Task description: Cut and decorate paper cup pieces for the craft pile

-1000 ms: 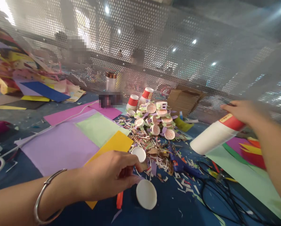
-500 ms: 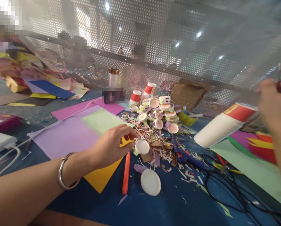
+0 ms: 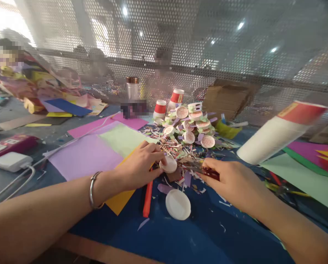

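My left hand [image 3: 143,163], closed, pinches the left edge of a small white paper disc [image 3: 169,165], which looks like a cup bottom. Dark red-handled scissors [image 3: 211,173] are gripped in my right hand [image 3: 229,179], their metal blades pointing left towards the disc. Whether the blades touch it I cannot tell. A larger white round piece [image 3: 178,205] lies on the table just below. An orange-red marker [image 3: 147,198] lies under and beside my left fingers. Behind my hands is a heap of small round cup-bottom pieces [image 3: 189,137] with reddish markings and green and purple tabs.
Paper scraps [image 3: 177,145] cover the middle. Stacked paper cups [image 3: 273,137] lean at right near green paper [image 3: 298,179]. Purple paper [image 3: 84,157], a white charger [image 3: 11,161] with its cable and a magenta box [image 3: 15,145] lie left. Behind stand a bottle [image 3: 132,88] and perforated screen [image 3: 194,40].
My right hand has come down from the upper right with the scissors to beside the small disc. My left hand keeps hold of the disc, now tilted flatter. The view has shifted slightly.
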The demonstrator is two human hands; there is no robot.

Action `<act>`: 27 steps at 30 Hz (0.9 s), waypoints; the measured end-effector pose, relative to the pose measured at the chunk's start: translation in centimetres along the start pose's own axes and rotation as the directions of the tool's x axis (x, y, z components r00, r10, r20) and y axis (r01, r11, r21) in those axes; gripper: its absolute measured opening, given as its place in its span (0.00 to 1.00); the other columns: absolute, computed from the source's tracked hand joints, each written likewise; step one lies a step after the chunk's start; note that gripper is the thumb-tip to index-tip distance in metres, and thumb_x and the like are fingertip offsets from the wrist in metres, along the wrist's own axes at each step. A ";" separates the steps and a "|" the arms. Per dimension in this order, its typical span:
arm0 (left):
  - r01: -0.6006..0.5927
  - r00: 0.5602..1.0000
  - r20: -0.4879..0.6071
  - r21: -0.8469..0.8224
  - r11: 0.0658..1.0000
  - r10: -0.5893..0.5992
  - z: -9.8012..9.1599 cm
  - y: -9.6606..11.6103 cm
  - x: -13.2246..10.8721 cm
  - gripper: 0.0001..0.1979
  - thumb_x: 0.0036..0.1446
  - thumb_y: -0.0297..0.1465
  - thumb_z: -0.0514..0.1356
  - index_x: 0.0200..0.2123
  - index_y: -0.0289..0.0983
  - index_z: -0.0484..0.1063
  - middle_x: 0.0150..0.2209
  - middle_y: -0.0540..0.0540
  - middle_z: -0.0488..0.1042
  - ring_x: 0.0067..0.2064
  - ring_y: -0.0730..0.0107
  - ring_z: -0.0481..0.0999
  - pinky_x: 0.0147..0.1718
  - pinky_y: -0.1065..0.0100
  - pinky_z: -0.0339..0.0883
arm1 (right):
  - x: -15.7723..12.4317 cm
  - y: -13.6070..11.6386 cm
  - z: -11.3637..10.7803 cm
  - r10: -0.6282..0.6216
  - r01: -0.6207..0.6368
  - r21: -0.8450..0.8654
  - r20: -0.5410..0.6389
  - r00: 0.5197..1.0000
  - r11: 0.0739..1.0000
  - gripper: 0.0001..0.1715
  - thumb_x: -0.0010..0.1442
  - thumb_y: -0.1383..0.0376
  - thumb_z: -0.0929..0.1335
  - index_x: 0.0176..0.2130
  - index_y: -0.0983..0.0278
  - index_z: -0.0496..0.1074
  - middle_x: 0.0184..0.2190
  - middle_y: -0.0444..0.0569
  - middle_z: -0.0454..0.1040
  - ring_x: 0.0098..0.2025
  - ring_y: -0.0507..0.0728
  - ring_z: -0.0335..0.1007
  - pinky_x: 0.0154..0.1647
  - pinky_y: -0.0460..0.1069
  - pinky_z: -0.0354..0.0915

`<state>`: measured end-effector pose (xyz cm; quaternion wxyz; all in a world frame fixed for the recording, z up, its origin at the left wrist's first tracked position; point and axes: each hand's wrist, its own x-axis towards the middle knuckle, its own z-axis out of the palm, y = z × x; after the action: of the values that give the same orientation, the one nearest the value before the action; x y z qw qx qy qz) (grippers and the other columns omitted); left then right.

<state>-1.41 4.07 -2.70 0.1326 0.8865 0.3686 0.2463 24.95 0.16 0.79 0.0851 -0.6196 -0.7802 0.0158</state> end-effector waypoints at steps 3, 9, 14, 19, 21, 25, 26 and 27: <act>0.004 1.000 0.001 -0.013 1.000 -0.004 0.1 -0.3 0.2 0.06 0.59 0.26 0.61 0.38 0.39 0.77 0.44 0.45 0.73 0.49 0.58 0.67 0.53 0.55 0.64 | -0.4 -0.3 -0.1 0.011 -0.017 0.065 0.089 0.996 0.998 0.15 0.64 0.56 0.67 0.28 0.59 0.65 0.21 0.42 0.72 0.23 0.55 0.65 0.25 0.49 0.52; 0.086 0.996 -0.003 -0.238 0.968 -0.089 -0.6 -0.1 0.5 0.02 0.60 0.28 0.62 0.35 0.38 0.75 0.46 0.44 0.75 0.49 0.60 0.73 0.50 0.57 0.66 | -0.8 -0.6 -0.1 -0.023 0.019 0.320 0.009 1.000 0.947 0.17 0.65 0.53 0.66 0.29 0.60 0.68 0.21 0.40 0.68 0.24 0.52 0.62 0.26 0.48 0.55; 0.234 0.971 0.127 -0.684 0.691 -0.204 -1.3 0.7 0.4 0.10 0.63 0.37 0.63 0.34 0.36 0.71 0.47 0.43 0.76 0.43 0.67 0.74 0.41 0.65 0.65 | -1.2 -1.5 0.0 -0.041 0.092 0.517 -0.110 0.993 0.851 0.14 0.66 0.57 0.67 0.31 0.60 0.69 0.20 0.38 0.66 0.22 0.50 0.58 0.23 0.46 0.53; 0.332 0.943 0.305 -0.852 0.405 -0.133 -1.6 1.8 -0.2 0.11 0.63 0.38 0.64 0.36 0.35 0.71 0.33 0.49 0.72 0.35 0.73 0.69 0.37 0.69 0.61 | -1.0 -2.0 0.8 -0.062 0.153 0.659 -0.160 0.985 0.737 0.08 0.66 0.58 0.68 0.37 0.59 0.70 0.23 0.38 0.70 0.24 0.50 0.64 0.25 0.45 0.59; 0.351 0.936 0.333 -0.871 0.343 -0.112 -1.7 2.0 -0.3 0.11 0.63 0.38 0.64 0.36 0.35 0.72 0.34 0.49 0.73 0.36 0.73 0.70 0.37 0.69 0.62 | -0.9 -2.1 1.1 -0.079 0.161 0.709 -0.148 0.986 0.686 0.07 0.66 0.58 0.69 0.39 0.59 0.71 0.25 0.39 0.71 0.26 0.50 0.66 0.25 0.45 0.60; 0.391 0.920 0.387 -0.898 0.202 -0.058 -1.5 2.1 -0.5 0.09 0.64 0.35 0.64 0.36 0.34 0.72 0.34 0.48 0.73 0.35 0.72 0.72 0.39 0.69 0.66 | -0.7 -2.5 1.6 -0.100 0.174 0.747 -0.143 0.985 0.642 0.05 0.65 0.61 0.70 0.40 0.60 0.71 0.27 0.39 0.73 0.28 0.50 0.68 0.27 0.44 0.61; 0.410 0.912 0.408 -0.896 0.170 -0.048 -1.4 2.2 -0.6 0.09 0.64 0.35 0.64 0.37 0.34 0.72 0.35 0.46 0.74 0.36 0.71 0.74 0.40 0.68 0.67 | -0.6 -2.6 1.7 -0.105 0.179 0.747 -0.145 0.984 0.640 0.04 0.65 0.62 0.70 0.40 0.60 0.72 0.26 0.39 0.73 0.27 0.49 0.67 0.27 0.44 0.61; 0.426 0.904 0.425 -0.893 0.144 -0.043 -1.4 2.3 -0.7 0.09 0.64 0.34 0.63 0.37 0.33 0.73 0.36 0.45 0.75 0.37 0.70 0.75 0.42 0.67 0.68 | -0.6 -2.7 1.8 -0.111 0.186 0.746 -0.149 0.983 0.640 0.04 0.66 0.62 0.69 0.39 0.61 0.72 0.26 0.39 0.73 0.27 0.49 0.67 0.27 0.44 0.61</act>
<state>-1.22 2.10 -0.83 0.7556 0.5517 0.2372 0.2616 22.17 -0.91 -0.69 0.3711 -0.4615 -0.7460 0.3046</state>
